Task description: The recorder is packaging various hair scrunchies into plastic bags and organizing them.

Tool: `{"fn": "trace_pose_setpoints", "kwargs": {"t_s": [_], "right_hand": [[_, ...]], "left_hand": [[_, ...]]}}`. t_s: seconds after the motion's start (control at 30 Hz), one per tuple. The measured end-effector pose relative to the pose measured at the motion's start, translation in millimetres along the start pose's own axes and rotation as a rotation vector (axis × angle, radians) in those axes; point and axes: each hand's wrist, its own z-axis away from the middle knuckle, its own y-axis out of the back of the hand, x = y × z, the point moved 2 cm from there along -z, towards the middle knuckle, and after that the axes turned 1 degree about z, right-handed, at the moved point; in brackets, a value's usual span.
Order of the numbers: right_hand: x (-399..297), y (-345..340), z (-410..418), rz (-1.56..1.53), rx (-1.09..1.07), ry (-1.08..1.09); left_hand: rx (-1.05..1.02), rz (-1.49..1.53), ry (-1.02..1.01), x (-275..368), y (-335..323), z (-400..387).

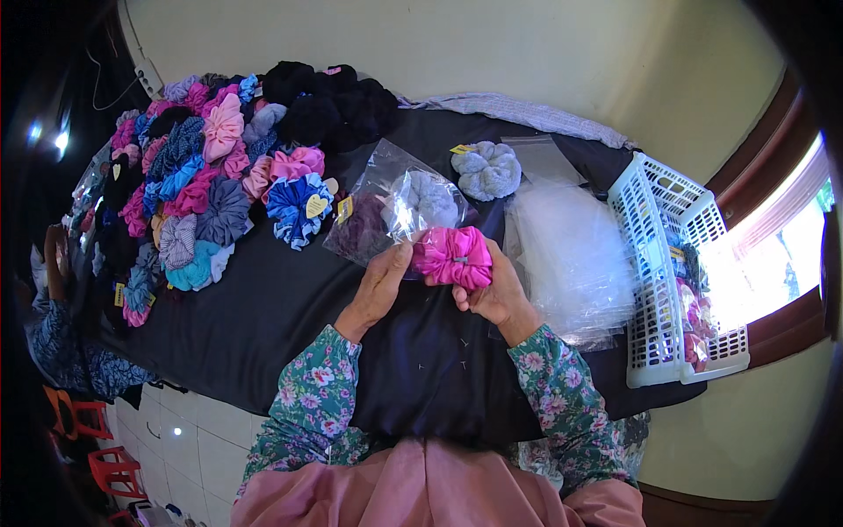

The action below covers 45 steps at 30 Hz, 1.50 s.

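My left hand [380, 284] pinches the opening edge of a clear plastic bag [369, 181]. Inside or beneath its film show a fluffy grey scrunchie [425, 197] and a dark maroon one [364, 221]. A bright pink satin scrunchie [458, 257] is in the grip of my right hand [498, 290], folded flat; its left end meets the bag's mouth and looks partly covered by film. Just beyond, another grey fluffy scrunchie [487, 170] with a yellow tag lies on the black cloth. Right of my right hand is a stack of clear bags [570, 257].
A large heap of mixed scrunchies [197, 184] covers the table's left side, with black fluffy ones [329, 99] behind. At right stands a white plastic basket [652, 283] holding packed items. Small plastic tag pins [463, 364] lie nearby. Another person's arm [54, 263] shows far left.
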Motion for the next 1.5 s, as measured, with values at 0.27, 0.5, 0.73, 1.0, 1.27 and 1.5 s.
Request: {"fn": "trace_pose_setpoints", "kwargs": {"t_s": [0.27, 0.5, 0.73, 1.0, 1.27, 1.5], "right_hand": [[1, -6, -2, 0.143, -0.069, 0.137], [1, -15, 9, 0.181, -0.048, 0.201], [2, -19, 10, 0.312, -0.087, 0.149], [10, -12, 3, 0.51, 0.088, 0.197], [6, -15, 5, 0.538, 0.133, 0.337], [1, -10, 7, 0.516, 0.106, 0.247]], "left_hand": [[0.02, -0.054, -0.12, 0, 0, -3], [-0.012, 0.178, -0.004, 8, -2, -3], [0.028, 0.374, 0.099, -2, 3, -1], [-0.054, 0.609, 0.327, -14, 10, 2], [-0.044, 0.48, 0.281, -9, 5, 2], [-0.136, 0.48, 0.329, -8, 2, 3]]}}
